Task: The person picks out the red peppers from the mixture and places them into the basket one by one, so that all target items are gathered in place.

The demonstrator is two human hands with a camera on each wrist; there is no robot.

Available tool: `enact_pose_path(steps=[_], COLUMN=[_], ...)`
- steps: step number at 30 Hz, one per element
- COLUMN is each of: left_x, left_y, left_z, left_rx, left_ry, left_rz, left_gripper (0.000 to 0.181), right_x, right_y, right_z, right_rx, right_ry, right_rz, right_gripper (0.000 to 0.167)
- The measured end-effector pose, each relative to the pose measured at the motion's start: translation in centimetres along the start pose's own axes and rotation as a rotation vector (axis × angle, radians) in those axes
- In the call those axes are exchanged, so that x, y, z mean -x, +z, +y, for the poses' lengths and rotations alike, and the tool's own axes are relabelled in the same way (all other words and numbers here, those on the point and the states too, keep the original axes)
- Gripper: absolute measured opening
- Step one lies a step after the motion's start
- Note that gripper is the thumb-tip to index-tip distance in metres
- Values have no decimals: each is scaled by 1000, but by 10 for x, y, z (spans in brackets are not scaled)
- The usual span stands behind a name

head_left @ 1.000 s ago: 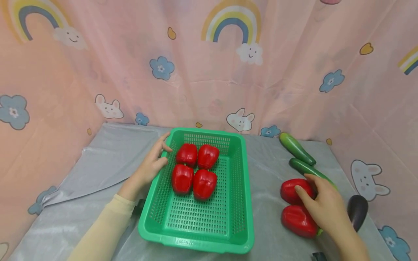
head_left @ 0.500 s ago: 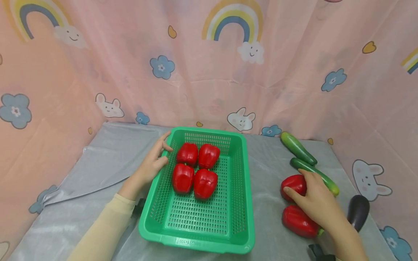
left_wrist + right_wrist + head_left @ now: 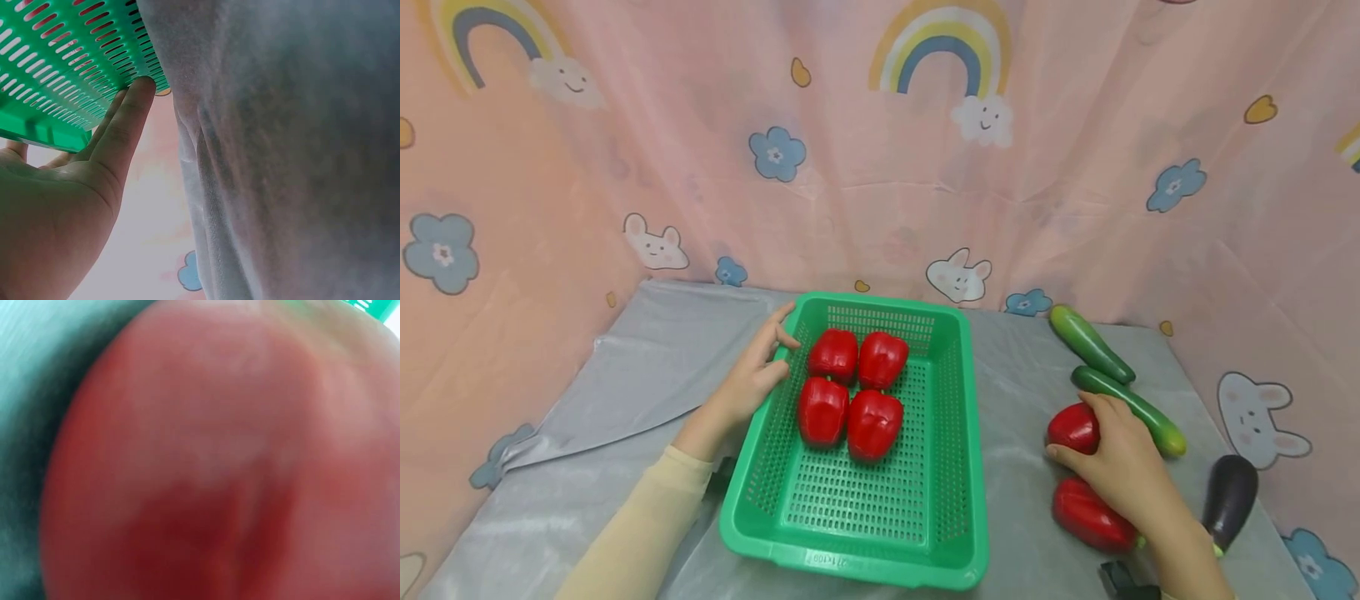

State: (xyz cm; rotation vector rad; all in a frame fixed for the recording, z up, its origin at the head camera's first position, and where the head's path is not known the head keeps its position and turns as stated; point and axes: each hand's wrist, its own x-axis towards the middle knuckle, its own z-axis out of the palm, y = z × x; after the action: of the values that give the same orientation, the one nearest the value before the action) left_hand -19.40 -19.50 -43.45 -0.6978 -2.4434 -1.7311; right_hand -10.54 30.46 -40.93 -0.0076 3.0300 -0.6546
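A green plastic basket (image 3: 850, 567) stands in the middle of the grey cloth, with several red bell peppers (image 3: 875, 425) grouped in its rear left part. At the basket's left rim my left hand (image 3: 751, 375) holds on, some fingers over the edge; in the left wrist view other fingers (image 3: 128, 122) lie against the outer slotted wall. My right hand (image 3: 1123, 454) grips a red bell pepper (image 3: 1072, 427) with thumb and fingers around it. That pepper (image 3: 187, 462) fills the right wrist view, blurred. Just in front lies another red bell pepper (image 3: 1093, 517), partly under my right hand.
Two green zucchini (image 3: 1090, 343) lie behind my right hand, one close to its fingers. An eggplant (image 3: 1230, 498) rests right of my forearm. A pink patterned curtain (image 3: 850, 200) rises behind and along both sides of the grey cloth (image 3: 625, 367).
My right hand has shifted slightly left over the rear pepper, its thumb now lower around it. A gap shows between the two loose peppers. My left hand and the basket stay put.
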Motion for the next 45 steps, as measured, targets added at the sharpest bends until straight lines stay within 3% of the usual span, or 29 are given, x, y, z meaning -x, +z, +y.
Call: enact_pose_path(steps=[5,24,45], left_x=[0,1,-1], left_y=[0,0,0], left_z=[0,3,2], left_rx=[5,-9,-8], left_ry=[1,-2,4], left_rz=[5,10,11], left_gripper=[26,25,25], right_x=[2,2,4], right_y=[2,-2,-2], right_z=[2,-1,-11], right_rx=[1,-28,-70], right_ry=[-16,51,-10], right_rz=[35,36,184], right_gripper=[107,116,116])
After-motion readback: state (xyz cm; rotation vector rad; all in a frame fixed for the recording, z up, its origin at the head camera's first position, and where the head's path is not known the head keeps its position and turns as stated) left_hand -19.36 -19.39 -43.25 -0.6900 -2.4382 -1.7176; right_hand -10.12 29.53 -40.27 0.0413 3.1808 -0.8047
